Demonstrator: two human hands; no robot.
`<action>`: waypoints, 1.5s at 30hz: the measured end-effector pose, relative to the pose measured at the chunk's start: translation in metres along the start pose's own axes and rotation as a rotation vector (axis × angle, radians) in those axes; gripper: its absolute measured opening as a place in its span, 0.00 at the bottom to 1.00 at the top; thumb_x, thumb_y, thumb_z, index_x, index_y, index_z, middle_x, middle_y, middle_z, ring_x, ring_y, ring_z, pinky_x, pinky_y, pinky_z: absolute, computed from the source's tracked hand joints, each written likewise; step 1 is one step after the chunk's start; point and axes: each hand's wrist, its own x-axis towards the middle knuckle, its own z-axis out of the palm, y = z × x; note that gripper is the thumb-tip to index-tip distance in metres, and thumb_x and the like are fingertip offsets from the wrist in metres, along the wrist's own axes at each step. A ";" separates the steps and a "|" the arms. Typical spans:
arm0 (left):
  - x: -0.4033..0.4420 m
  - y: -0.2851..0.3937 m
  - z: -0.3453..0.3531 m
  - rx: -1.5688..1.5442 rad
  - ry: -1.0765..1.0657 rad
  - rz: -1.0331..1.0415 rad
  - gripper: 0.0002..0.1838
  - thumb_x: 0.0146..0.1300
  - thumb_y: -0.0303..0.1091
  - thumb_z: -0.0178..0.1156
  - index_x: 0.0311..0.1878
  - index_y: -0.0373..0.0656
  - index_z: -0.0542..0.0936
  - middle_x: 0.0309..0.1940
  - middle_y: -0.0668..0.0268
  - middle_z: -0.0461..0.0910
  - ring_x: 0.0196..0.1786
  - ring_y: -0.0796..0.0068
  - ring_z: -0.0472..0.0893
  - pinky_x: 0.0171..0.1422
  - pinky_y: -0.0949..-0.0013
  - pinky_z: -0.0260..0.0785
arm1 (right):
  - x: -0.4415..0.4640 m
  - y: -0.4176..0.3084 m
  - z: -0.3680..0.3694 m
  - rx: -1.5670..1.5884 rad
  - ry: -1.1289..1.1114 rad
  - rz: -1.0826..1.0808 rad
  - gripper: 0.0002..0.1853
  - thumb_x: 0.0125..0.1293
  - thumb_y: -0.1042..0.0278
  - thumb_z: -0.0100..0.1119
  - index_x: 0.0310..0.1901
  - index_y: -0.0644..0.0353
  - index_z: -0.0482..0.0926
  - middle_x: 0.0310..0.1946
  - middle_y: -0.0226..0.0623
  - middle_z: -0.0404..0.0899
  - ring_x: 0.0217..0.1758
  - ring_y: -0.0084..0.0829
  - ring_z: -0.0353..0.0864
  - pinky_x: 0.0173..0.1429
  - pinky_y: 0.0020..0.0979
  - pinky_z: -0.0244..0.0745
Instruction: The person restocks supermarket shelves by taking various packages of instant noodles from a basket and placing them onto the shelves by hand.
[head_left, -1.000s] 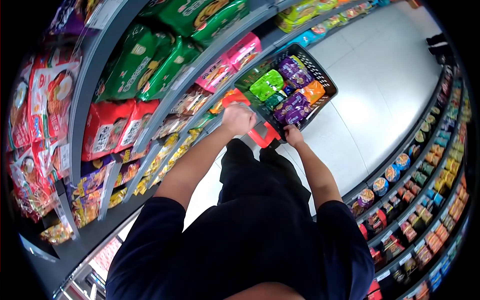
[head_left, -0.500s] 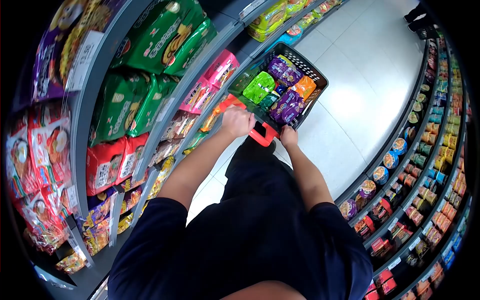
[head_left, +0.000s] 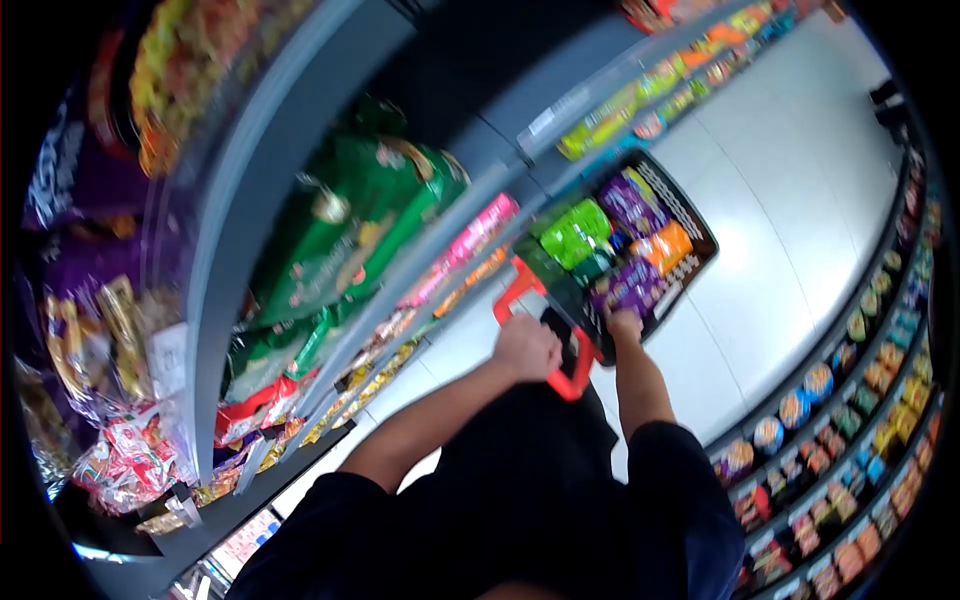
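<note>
Lengthwise, the basket [head_left: 682, 208] points forward and right, left hand [head_left: 530, 348] gripping its red handle [head_left: 576, 382], right hand [head_left: 625, 324] of unclear grip.

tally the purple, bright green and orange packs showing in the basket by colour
Purple packs: 2
Bright green pack: 1
Orange pack: 1
Total: 4

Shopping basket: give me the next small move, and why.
I'd probably ease the basket a little to the right, away from the shelves on the left. The left hand grips its red handle and the right hand is at its near edge, so both seem placed to guide it; its left side looks close to the shelves, while open floor lies to its right.
</note>
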 end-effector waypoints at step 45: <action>0.216 0.068 -0.224 -2.034 -0.436 -0.191 0.29 0.76 0.52 0.39 0.73 0.45 0.61 0.69 0.58 0.68 0.68 0.60 0.72 0.70 0.53 0.67 | -0.392 -0.062 -0.609 0.599 0.227 -1.388 0.11 0.49 0.75 0.53 0.17 0.63 0.61 0.21 0.29 0.66 0.27 0.22 0.63 0.35 0.25 0.60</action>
